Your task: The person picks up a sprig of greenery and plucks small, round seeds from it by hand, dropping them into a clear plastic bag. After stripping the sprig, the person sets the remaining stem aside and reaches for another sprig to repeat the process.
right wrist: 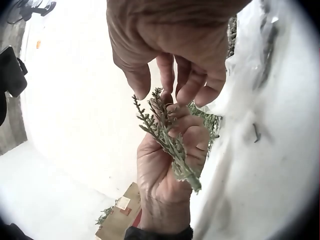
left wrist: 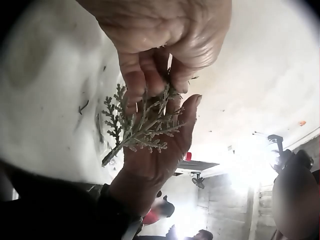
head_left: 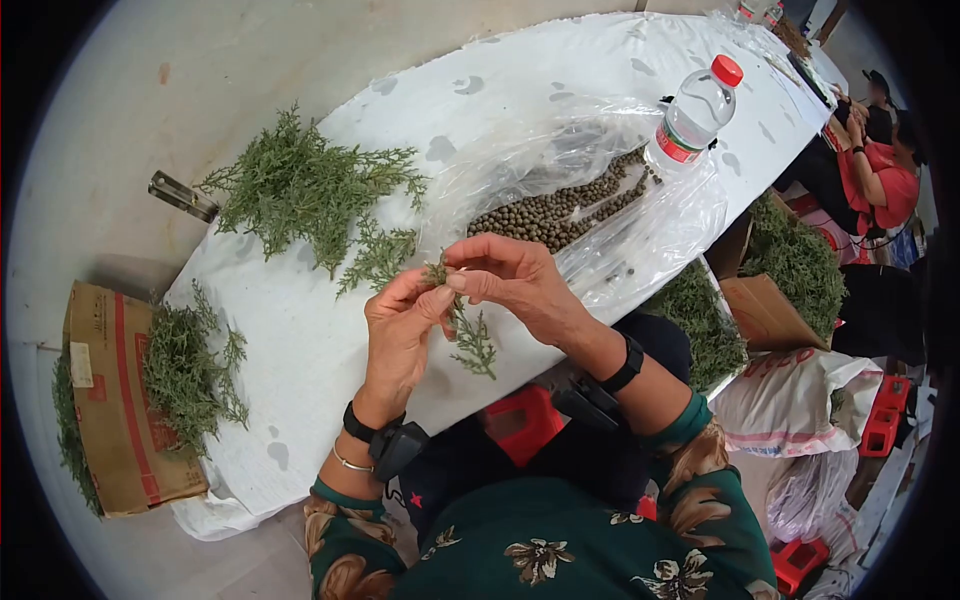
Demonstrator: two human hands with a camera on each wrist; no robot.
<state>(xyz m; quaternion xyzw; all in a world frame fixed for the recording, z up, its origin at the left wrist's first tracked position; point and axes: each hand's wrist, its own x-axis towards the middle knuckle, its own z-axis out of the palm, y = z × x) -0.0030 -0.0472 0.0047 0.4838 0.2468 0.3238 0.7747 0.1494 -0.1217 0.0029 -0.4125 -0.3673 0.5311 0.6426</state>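
Head view shows me the left hand [head_left: 398,335] pinching a small green sprig [head_left: 474,347] and the right hand [head_left: 530,290] pinching its upper end, probably so both thumbs meet at one spot with the leafy part free above the table [head_left: 290,345]. Beyond them, crumpled clear plastic [head_left: 600,265] around brown pellets [head_left: 540,218] and a bottle [head_left: 697,112] could hinder my reach; loose foliage [head_left: 300,185] lies farther left.
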